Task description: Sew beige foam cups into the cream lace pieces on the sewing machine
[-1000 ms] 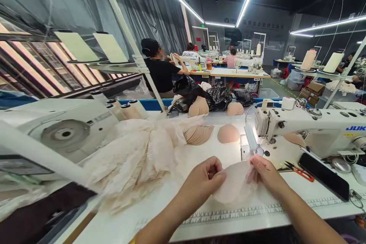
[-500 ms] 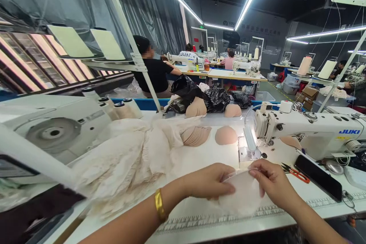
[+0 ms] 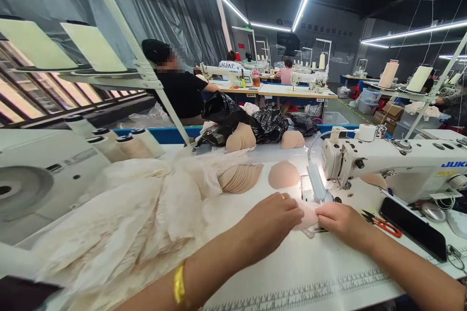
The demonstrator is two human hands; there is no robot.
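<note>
A pale pink bra cup (image 3: 307, 215), with a bit of thin translucent fabric at its lower edge, is at the needle end of a white sewing machine (image 3: 404, 163). My left hand (image 3: 273, 221) pinches the cup's left side, fingers pressed together. Thumb and fingers of my right hand (image 3: 341, 226) close on its right edge, just below the lit needle area. The fingertips partly hide the cup. Beyond my left hand lie a single beige cup (image 3: 283, 175) and a fanned stack of beige cups (image 3: 242, 178).
Sheer cream fabric (image 3: 138, 209) is heaped on the left. Orange-handled scissors (image 3: 386, 226) and a black phone (image 3: 412, 228) lie right of my right hand. A ruler strip (image 3: 310, 291) runs along the front edge. Black plastic bags (image 3: 270, 125) sit behind; a person (image 3: 178, 90) is seated beyond.
Both hands have moved the bra cup away from me, up to the machine's needle area. The cup now lies lower and flatter. My view has shifted slightly right.
</note>
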